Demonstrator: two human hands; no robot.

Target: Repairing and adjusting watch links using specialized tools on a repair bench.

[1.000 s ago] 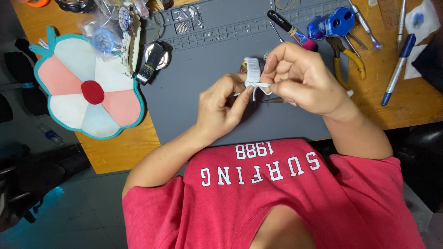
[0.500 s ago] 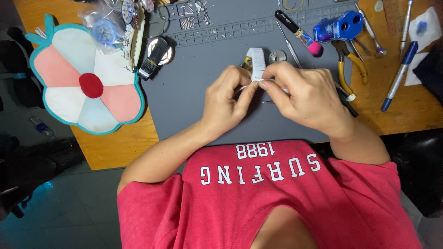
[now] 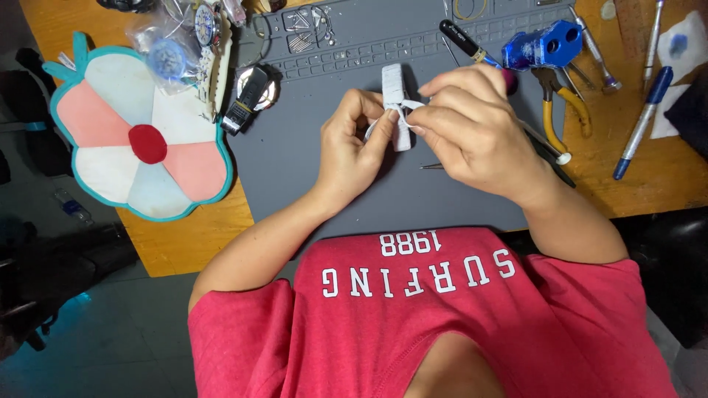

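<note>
A wooden table (image 3: 184, 243) fills the view, and most of its middle is covered by a grey work mat (image 3: 310, 177) with small moulded trays along its far edge. On the left, half on the mat's edge, lies a flower-shaped pad (image 3: 140, 144) in pink, pale blue and white with a red centre and a teal border. Far right of the mat sit a blue block-shaped tool (image 3: 544, 46), yellow-handled pliers (image 3: 562, 110), a blue pen (image 3: 638, 121) and a black-handled screwdriver (image 3: 464, 43); at the far left of the mat rests a watch (image 3: 251, 92) with a dark strap, beside a clear bag (image 3: 166, 51) of small parts. Over the centre of the mat, the left hand (image 3: 350, 151) and the right hand (image 3: 476, 129) are brought close together, both pinched on a white watch strap (image 3: 395, 103) held just above the mat. The left thumb and forefinger grip its near side, while the right fingertips pull at a thin loop or end at its middle. Judging by this, the strap is still being worked: it is joined to no watch case that can be seen, and whether a pin or buckle is fitted is hidden by the fingers. Thin metal tweezers (image 3: 435, 166) lie untouched on the mat just under the right hand.
</note>
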